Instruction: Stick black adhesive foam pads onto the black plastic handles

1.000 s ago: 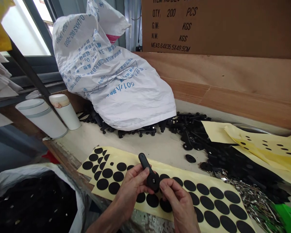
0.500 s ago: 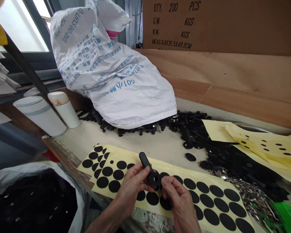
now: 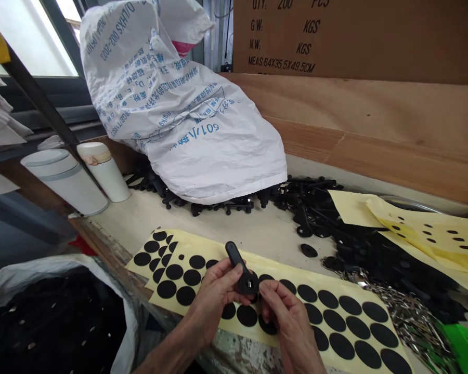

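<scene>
Between the thumb and fingers of my left hand [image 3: 214, 296] is a black plastic handle-shaped part [image 3: 237, 264], its long arm pointing up and away and its round end toward me. A small shiny metal piece shows in the middle of that round end. My right hand [image 3: 286, 317] is beside the round end with thumb and fingertips pinched together; what they hold, if anything, is hidden. Under both hands lies a yellow backing sheet [image 3: 253, 253] with rows of round black stickers [image 3: 341, 345]. More such sheets stick out beneath it at the left.
A white printed sack [image 3: 203, 140] lies over a heap of black parts [image 3: 315, 205] at the back. Small metal pieces [image 3: 405, 317] and a green container [image 3: 466, 340] are at right. Two white cups [image 3: 68, 182] stand left. An open bag of black parts [image 3: 54, 322] sits lower left.
The view has shifted slightly. My right fingertips are a little closer to the round end of the black part; my left hand keeps its hold.
</scene>
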The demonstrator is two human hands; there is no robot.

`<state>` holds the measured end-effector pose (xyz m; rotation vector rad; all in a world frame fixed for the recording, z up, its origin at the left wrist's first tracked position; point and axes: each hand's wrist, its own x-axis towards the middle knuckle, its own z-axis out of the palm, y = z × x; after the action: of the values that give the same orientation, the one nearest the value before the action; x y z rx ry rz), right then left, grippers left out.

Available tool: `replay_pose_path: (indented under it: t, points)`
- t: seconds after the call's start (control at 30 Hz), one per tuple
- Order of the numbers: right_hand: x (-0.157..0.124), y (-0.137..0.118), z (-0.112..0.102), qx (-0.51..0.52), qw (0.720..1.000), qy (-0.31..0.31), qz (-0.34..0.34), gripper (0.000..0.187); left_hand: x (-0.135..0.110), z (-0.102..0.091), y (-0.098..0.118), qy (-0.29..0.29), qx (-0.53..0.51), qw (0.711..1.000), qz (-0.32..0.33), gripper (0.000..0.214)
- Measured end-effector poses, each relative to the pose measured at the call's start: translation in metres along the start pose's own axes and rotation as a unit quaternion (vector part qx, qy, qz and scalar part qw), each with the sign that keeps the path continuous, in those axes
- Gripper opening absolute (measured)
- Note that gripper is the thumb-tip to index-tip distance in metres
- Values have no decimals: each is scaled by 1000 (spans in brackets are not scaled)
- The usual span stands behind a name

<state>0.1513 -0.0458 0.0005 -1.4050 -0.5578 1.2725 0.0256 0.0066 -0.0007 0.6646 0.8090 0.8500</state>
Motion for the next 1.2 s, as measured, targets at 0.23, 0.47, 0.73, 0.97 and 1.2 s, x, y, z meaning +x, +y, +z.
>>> replay_pose_path:
  t: [0.23, 0.47, 0.73, 0.97, 1.2]
  points:
    - [3, 5, -4, -8, 1000, -12, 8, 32, 0, 0, 1, 0, -4, 1000, -4, 28]
    - [1, 4, 0, -16, 1000, 15, -3, 31, -1, 0, 2, 3, -3, 1000, -4, 29]
    - [1, 2, 2, -7, 1000, 11, 5, 30, 1, -1, 1, 8, -10, 1000, -5, 29]
    - [2, 4, 1, -9, 1000, 12, 8, 30, 0, 0, 1, 11, -6, 1000, -8, 30]
    - [1, 5, 2, -11, 1000, 19, 5, 30, 0, 0, 3, 11, -12, 1000, -6, 30]
